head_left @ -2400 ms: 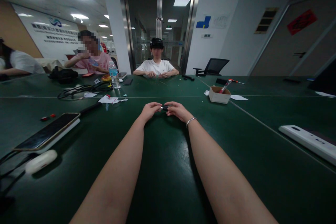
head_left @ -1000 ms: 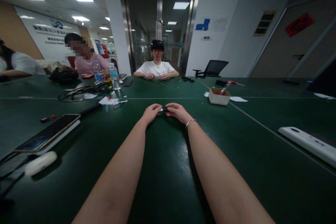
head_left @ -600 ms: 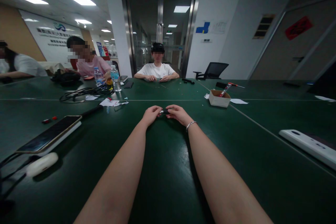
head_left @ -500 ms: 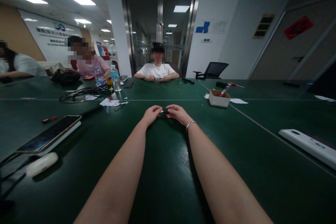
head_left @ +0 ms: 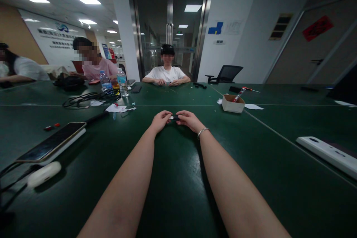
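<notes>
Both my arms stretch forward over a dark green table (head_left: 173, 178). My left hand (head_left: 159, 119) and my right hand (head_left: 188, 119) meet at the middle of the table and pinch a small dark object (head_left: 174, 118) between their fingertips. A silver bracelet (head_left: 202, 131) sits on my right wrist. The object is too small to make out in detail, and most of it is hidden by the fingers.
A phone (head_left: 50, 145) on a white slab lies at the left, a white oval case (head_left: 44, 173) and cables nearer me. A cardboard box (head_left: 233, 103) with a red-handled tool stands far right, a white power strip (head_left: 329, 154) at right. Water bottles (head_left: 122, 84) and three seated people are across the table.
My hands stay together on the small object, almost unmoved. The person in pink at the far left has put a bottle down on the table and shifted position.
</notes>
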`<state>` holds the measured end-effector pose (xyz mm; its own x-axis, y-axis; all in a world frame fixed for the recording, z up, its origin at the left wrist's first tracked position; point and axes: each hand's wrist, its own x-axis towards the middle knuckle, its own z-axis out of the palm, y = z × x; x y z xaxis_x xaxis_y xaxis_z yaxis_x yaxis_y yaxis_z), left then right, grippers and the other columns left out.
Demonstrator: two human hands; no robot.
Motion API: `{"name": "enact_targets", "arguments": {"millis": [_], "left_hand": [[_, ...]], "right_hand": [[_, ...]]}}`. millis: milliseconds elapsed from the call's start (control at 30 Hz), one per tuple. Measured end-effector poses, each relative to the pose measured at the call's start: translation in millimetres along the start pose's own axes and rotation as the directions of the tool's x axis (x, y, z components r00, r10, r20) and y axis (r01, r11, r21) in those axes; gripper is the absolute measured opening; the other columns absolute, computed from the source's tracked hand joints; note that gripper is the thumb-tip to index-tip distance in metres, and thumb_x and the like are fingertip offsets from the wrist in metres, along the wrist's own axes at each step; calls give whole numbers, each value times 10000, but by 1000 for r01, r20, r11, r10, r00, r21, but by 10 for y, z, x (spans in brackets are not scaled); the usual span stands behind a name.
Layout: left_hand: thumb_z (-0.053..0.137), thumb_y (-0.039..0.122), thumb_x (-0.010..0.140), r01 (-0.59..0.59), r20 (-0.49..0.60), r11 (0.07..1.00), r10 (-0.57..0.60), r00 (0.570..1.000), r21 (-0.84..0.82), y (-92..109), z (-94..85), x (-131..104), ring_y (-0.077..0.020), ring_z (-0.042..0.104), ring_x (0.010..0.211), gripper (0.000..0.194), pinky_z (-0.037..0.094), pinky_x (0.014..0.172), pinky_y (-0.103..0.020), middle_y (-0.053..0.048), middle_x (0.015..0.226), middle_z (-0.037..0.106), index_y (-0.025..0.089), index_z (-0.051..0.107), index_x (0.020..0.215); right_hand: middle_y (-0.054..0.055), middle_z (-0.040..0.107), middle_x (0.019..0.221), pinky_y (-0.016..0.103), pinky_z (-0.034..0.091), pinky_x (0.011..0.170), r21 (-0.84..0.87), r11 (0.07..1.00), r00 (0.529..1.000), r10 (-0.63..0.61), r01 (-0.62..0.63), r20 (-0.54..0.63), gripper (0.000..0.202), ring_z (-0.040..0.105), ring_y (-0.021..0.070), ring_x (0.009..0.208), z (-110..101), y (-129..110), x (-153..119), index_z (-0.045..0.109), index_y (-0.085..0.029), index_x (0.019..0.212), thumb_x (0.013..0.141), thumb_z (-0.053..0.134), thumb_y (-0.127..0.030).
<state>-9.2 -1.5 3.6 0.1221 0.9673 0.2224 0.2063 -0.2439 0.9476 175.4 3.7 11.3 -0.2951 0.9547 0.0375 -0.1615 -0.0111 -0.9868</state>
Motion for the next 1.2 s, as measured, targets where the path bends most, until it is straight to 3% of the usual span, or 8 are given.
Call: {"name": "enact_targets", "arguments": {"millis": [100,300,433,533,733,867,1000,1200], "left_hand": [[574,371,804,5,0,1000,-5,1000,15,9,-2,-12,-112,547,626,238,433,597,-234,2,683,590,173,632,924],[671,298,700,-3,-4,998,3,1000,58,-36,-21,-2,-131,571,649,247,430,618,-253,0,677,618,170,648,910],[666,354,723,11,20,1000,-12,1000,20,-72,-30,22,-148,604,699,274,451,669,-283,-51,766,674,148,661,904],[678,370,718,-2,-18,999,3,1000,45,-89,-34,36,-156,616,742,284,451,674,-280,-63,814,689,154,670,903],[663,381,728,-27,-12,999,27,1000,38,-75,-37,21,-141,590,643,284,438,625,-271,-18,689,655,174,662,922],[728,336,664,-26,0,999,26,1000,31,-73,-45,13,-149,601,669,316,455,669,-291,-31,730,674,171,677,929],[670,358,738,31,0,999,-31,1000,25,-77,-37,26,-144,608,679,254,462,685,-289,-59,754,693,148,676,882],[576,420,807,82,-112,987,-66,991,141,-50,-25,40,-132,586,631,292,436,622,-262,-57,704,682,145,673,785]], "right_hand": [[37,685,733,191,583,585,7,1000,1000,2,-2,-4,152,673,98,583,-2,5,4,647,-131,910,850,581,-8],[32,681,724,183,582,575,20,1000,1000,-4,4,-14,163,674,96,575,-2,2,1,646,-132,904,856,566,2],[30,678,687,181,581,571,22,1000,1000,7,-6,-28,173,672,95,559,6,-4,0,639,-130,900,867,540,8],[30,681,688,180,581,568,27,1000,1000,5,-4,-27,171,672,95,554,12,-3,0,634,-130,897,868,538,8],[22,679,675,165,574,539,18,1000,998,13,-12,-56,161,665,90,533,28,-10,-1,631,-132,882,861,550,5],[25,679,671,165,576,542,19,1000,998,21,-20,-65,160,667,91,536,32,-18,0,628,-132,888,868,544,2],[25,676,671,163,577,552,11,1000,998,17,-16,-59,155,668,89,544,21,-4,9,631,-129,893,862,555,1],[29,683,721,181,593,569,28,1000,997,-4,6,-71,148,670,90,559,-6,24,25,632,-135,906,850,581,-8]]}}
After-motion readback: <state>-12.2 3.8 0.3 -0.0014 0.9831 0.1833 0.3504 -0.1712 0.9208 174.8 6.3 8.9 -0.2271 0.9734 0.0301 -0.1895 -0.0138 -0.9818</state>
